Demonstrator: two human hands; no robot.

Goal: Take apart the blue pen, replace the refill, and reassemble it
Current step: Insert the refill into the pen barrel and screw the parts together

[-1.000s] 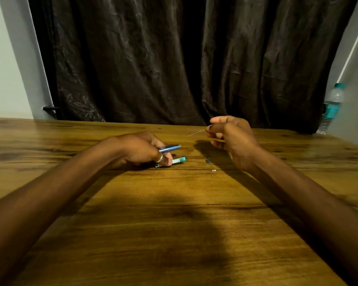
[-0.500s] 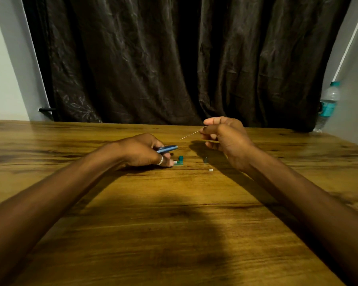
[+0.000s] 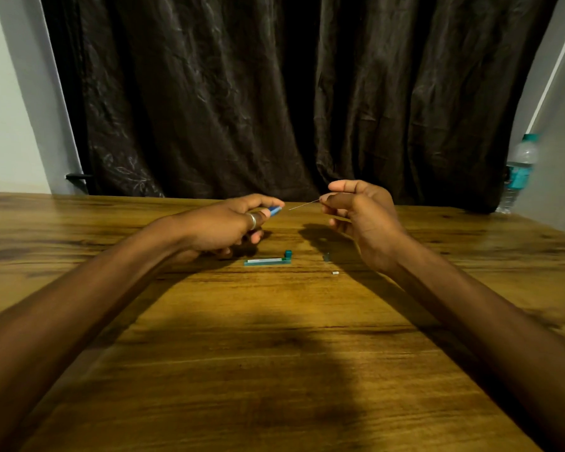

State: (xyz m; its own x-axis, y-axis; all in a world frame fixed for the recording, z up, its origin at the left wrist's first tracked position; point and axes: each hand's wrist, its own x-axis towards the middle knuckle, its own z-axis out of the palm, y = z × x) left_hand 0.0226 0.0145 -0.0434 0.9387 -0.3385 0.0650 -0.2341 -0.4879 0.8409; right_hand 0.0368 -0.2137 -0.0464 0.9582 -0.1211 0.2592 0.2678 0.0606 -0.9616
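My left hand [image 3: 229, 223] is raised above the wooden table [image 3: 274, 353] and grips the blue pen barrel [image 3: 274, 210], whose open end points right. My right hand [image 3: 359, 213] pinches a thin refill [image 3: 304, 205] between thumb and forefinger. The refill's tip points left and stops a short gap from the barrel's end. On the table below the hands lie a teal and white pen part [image 3: 266, 261], a small teal cap [image 3: 287, 254], a small dark piece [image 3: 327, 257] and a tiny white piece [image 3: 335, 273].
A dark curtain [image 3: 274, 93] hangs behind the table's far edge. A water bottle with a teal label [image 3: 517, 172] stands at the far right, near the wall.
My left hand has lifted the blue barrel off the table and up toward the refill. The teal and white part it covered now lies exposed. My right hand has barely moved.
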